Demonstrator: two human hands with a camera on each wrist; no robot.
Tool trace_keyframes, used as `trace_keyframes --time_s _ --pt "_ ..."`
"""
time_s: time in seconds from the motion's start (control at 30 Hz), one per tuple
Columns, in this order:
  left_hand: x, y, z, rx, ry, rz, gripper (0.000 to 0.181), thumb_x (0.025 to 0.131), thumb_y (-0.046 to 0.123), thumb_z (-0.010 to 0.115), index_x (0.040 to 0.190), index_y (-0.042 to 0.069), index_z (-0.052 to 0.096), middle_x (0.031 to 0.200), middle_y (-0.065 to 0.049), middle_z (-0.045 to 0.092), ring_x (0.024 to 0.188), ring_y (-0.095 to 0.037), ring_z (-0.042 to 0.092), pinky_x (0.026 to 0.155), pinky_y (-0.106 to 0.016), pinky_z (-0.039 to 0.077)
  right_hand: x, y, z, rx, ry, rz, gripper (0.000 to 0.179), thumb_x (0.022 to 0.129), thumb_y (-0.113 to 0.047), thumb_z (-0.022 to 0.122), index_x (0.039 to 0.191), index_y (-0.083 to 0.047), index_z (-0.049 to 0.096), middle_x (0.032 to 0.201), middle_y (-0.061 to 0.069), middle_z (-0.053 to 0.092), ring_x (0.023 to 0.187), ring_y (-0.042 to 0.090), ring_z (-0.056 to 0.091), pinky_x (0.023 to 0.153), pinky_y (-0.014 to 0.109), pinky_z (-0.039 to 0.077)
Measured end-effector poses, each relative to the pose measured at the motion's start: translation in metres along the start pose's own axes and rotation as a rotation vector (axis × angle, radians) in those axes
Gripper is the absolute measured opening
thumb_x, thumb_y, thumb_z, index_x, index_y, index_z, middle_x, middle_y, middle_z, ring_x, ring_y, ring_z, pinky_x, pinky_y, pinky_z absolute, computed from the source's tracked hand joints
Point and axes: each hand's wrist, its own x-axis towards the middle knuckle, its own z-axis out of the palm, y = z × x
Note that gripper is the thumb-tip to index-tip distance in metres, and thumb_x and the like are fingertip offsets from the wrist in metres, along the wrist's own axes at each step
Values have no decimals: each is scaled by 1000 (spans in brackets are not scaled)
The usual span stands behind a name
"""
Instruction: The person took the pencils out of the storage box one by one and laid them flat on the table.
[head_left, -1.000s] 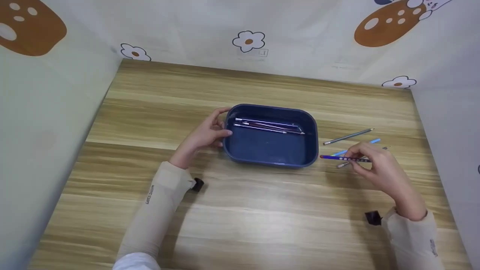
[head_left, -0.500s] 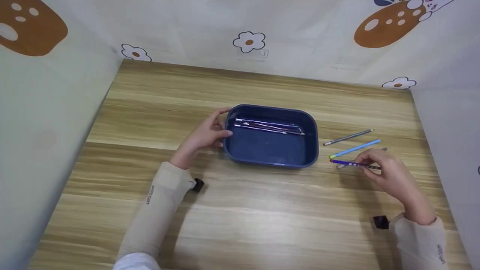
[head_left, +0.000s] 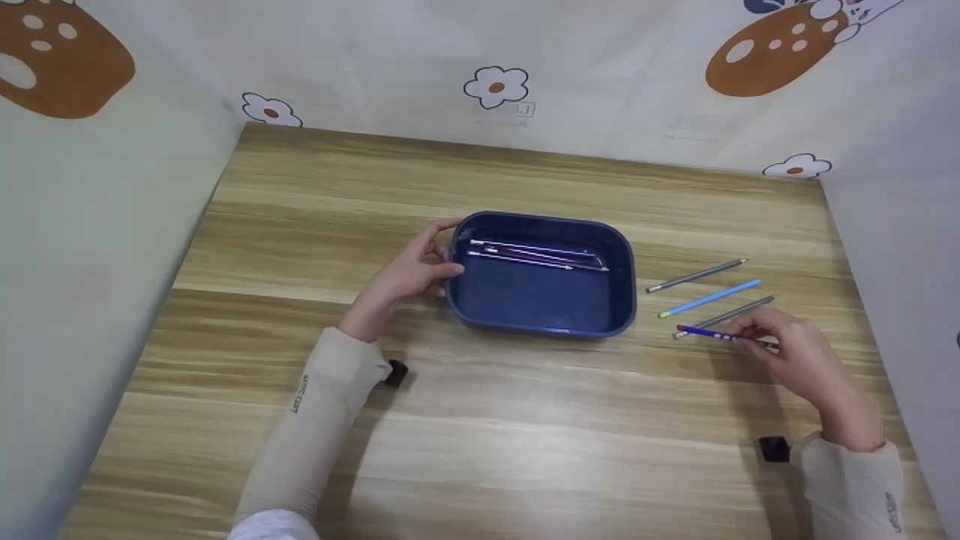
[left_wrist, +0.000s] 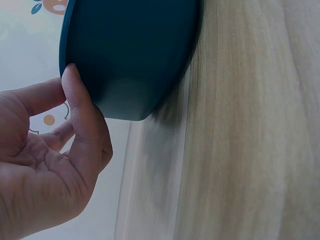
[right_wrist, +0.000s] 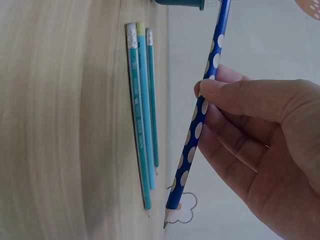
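Note:
My left hand holds the left end of a dark blue rectangular box, thumb over the rim and fingers outside; the left wrist view shows the thumb on its edge. Several pencils lie inside the box along its far side. Between thumb and fingertips my right hand pinches a blue pencil with pale oval spots, held above the table. In the right wrist view its sharpened tip points down. Close by on the table lie a light blue pencil and two grey-green pencils, one farther and one nearer.
The wood-grain table has a pale wall with flower prints along its far side. Pale panels stand on the left and right. The box stands near the table's middle.
My right hand has drawn the spotted pencil to the right and slightly toward me, away from the box, uncovering the light blue pencil. The left hand and box stay in place.

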Motion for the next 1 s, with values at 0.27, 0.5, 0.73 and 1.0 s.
trace_keyframes --time_s 0.27,0.5,0.73,1.0 --pt "1 0 0 14 -2 14 72 92 -3 64 153 17 32 93 -2 44 71 -9 56 50 -16 52 -4 14 2 8 -31 -8 30 73 16 76 88 -10 73 85 1 72 81 -11 58 73 -1 46" --pt "1 0 0 22 0 28 73 91 -4 64 154 15 31 91 -2 44 69 -7 55 49 -15 51 -3 23 1 -65 -74 -10 29 72 12 79 83 -15 73 83 0 72 72 10 66 66 6 48" --pt "-1 1 0 21 6 16 72 92 -3 65 153 16 33 91 -1 44 73 -11 56 49 -16 52 1 31 3 -99 -106 4 27 73 10 79 81 -15 73 82 -1 73 72 12 66 64 15 52" --pt "-2 3 1 -18 18 -6 72 91 -3 65 153 18 35 92 -2 43 79 -14 58 49 -17 52 6 37 3 -113 -133 18 28 72 8 80 78 -18 73 81 -2 73 73 8 65 61 19 53"
